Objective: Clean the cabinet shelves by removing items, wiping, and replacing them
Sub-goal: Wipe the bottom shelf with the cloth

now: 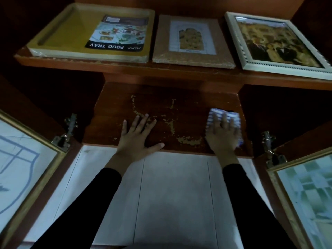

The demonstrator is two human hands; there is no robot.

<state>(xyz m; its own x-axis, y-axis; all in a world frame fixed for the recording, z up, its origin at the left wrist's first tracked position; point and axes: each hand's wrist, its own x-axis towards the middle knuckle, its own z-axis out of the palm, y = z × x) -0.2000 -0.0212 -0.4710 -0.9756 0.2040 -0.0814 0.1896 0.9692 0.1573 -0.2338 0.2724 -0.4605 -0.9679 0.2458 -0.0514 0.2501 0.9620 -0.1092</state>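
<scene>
- Right hand [221, 135] lies flat on the blue-and-white striped cloth [214, 115], fingers spread and straight, pressing it down; the hand is a little blurred.
- The cloth sits at the right end of the middle shelf [170, 106], near its front edge.
- Left hand [136, 137] is palm down on the same shelf, fingers fanned wide, holding nothing.
- The shelf's brown finish is chipped in pale patches between the 2 hands.
- On the upper shelf [179, 70], 3 items lie side by side: a wrapped food tray [59, 35], a brown frame [193, 59], a white frame [276, 42].
- Below, white paper [176, 186] lines the lower level.
</scene>
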